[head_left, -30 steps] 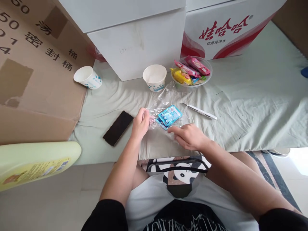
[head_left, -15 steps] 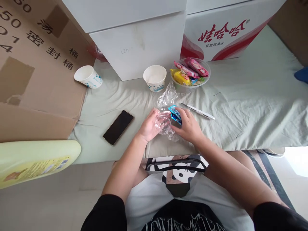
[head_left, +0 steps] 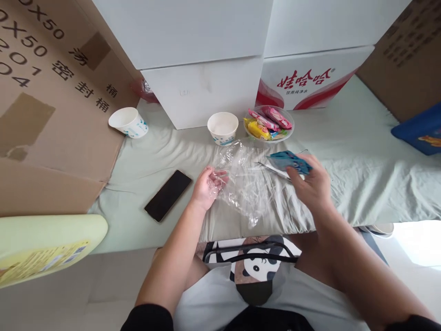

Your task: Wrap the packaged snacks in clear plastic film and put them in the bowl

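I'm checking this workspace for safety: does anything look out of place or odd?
The utility knife stands out: its blade seems exposed, pointing toward the crumpled clear plastic, and the right hand holds blue packets close by.

Probably a home or a back room used for storage; cannot tell which. Signs: big brown cardboard box [head_left: 79,145] with black printed characters, left; stacked white cardboard cartons [head_left: 206,92], one red-lettered, standing on a surface [head_left: 365,184] draped in wrinkled pale green cloth; clear round plastic bowl [head_left: 275,139] of wrapped snacks; pale tiled floor [head_left: 106,280].
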Motion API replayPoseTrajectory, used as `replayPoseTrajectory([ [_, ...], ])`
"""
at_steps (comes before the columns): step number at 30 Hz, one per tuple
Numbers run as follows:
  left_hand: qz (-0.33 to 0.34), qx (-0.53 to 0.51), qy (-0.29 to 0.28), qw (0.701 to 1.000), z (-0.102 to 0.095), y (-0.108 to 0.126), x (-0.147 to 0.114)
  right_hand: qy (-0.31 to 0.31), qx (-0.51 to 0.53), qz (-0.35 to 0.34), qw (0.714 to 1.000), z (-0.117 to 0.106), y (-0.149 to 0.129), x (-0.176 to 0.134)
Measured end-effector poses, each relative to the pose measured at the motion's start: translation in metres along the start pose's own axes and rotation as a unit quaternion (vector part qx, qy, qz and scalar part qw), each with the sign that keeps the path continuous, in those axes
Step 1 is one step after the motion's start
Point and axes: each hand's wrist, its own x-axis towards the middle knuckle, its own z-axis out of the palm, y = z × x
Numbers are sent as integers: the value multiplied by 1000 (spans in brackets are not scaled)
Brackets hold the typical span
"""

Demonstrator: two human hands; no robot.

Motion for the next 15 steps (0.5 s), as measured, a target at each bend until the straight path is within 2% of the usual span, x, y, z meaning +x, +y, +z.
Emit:
replayPoseTrajectory([
  [2,1,-6,-10,1000,1,1,2,-2,-46,-40,998,-15,-1,21],
  [5,-1,-7,-35,999,0,2,2,-43,-112,-97,988,-35,-6,62],
  [9,-9,5,-34,999,-4,5,-1,-126,-202,-154,959,-44,-8,110],
  [11,-9,8,-26,1000,-6,7,-4,-220,-279,-168,920,-39,-6,126],
  [13,-6,3,-25,1000,-8,9,-6,-332,-356,-166,858,-30,-3,138],
  [15,-3,-7,-21,1000,-10,9,-7,-392,-409,-153,810,-20,-3,145],
])
